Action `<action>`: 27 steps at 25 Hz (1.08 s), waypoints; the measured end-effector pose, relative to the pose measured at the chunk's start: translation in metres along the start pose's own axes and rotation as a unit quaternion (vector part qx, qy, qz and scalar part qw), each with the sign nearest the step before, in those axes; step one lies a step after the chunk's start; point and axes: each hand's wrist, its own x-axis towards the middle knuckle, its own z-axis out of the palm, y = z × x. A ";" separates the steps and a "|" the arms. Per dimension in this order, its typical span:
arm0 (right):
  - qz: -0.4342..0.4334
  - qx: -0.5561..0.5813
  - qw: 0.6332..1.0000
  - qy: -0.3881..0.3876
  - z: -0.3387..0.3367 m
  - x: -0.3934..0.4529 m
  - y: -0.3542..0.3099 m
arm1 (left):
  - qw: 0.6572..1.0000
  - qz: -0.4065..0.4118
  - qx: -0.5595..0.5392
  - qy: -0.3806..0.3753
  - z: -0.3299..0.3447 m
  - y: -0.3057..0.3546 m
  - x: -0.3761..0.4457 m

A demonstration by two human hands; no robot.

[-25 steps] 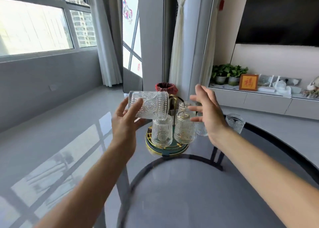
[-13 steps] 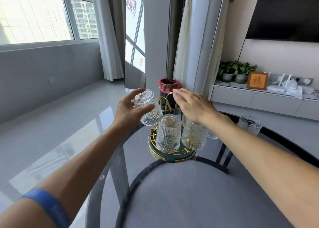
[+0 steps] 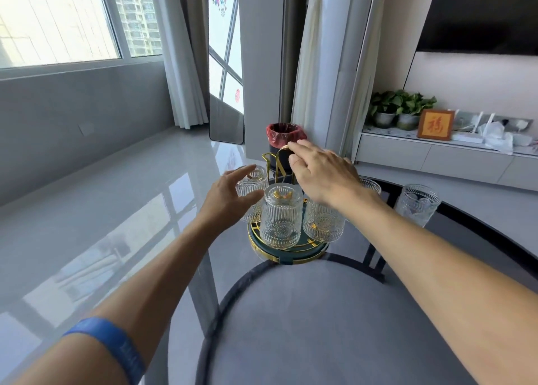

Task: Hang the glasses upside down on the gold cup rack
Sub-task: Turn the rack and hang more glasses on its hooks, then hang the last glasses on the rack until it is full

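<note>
Glasses [image 3: 281, 215] hang inverted — left hand [image 3: 230, 199] spread beside them, right hand [image 3: 323, 172] pinching rack handle [image 3: 281, 149].

Round grey table [image 3: 334, 326] in the lower frame
On it at centre stands the rack [image 3: 286, 249]; right of it, apart, one upright glass [image 3: 417, 204]

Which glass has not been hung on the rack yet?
Find the round grey table with the gold cup rack at its far edge. Right of the rack, alone on the tabletop, stands a ribbed glass, mouth up, while the racked glasses are upside down.
</note>
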 end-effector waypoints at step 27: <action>0.337 0.315 0.855 0.238 0.064 -0.103 0.253 | 0.932 0.134 0.274 -0.194 0.240 0.056 -0.090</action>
